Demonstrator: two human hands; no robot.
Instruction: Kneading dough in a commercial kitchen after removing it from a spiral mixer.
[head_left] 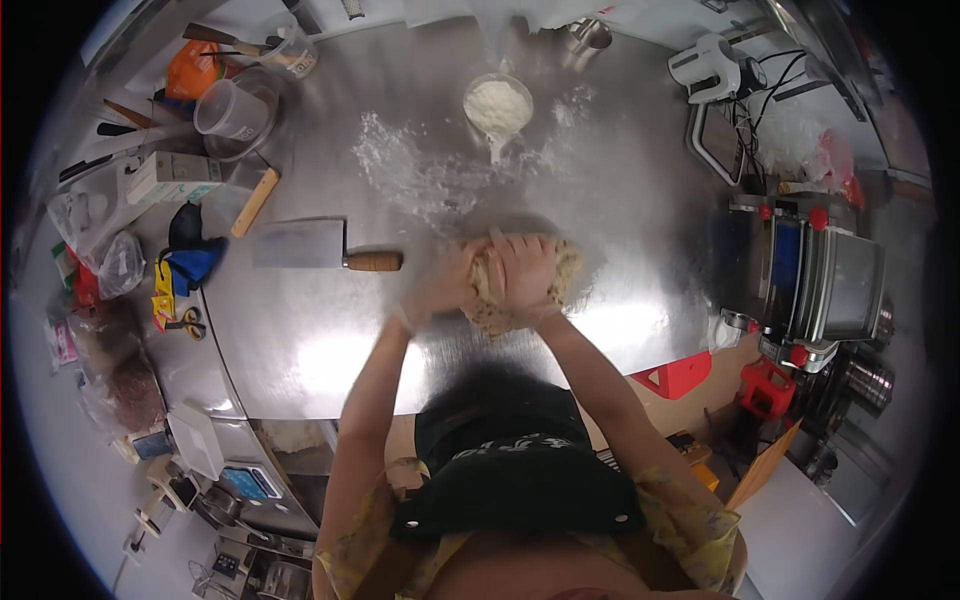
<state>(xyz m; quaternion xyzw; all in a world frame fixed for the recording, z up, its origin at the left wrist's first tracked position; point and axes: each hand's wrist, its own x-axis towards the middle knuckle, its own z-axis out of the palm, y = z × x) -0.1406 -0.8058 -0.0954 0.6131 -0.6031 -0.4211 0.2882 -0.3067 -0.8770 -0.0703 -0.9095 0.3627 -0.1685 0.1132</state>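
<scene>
Speckled dough [490, 320] on tabletop [630, 210], nearer person's side, under both hands. Right hand [525, 270]: fingers pressed together, curled over dough's top. Left hand [440, 287] at dough's left side, blurred; cannot tell how fingers stand. Likely risks: dough sticking or skidding on smooth metal, most loose white powder [390, 160] lying farther out. Cleaver [305, 243] at left, wooden handle [373, 262] near left hand: stray knuckle could knock it. Bowl [467, 103] beyond might tip if bumped.
</scene>
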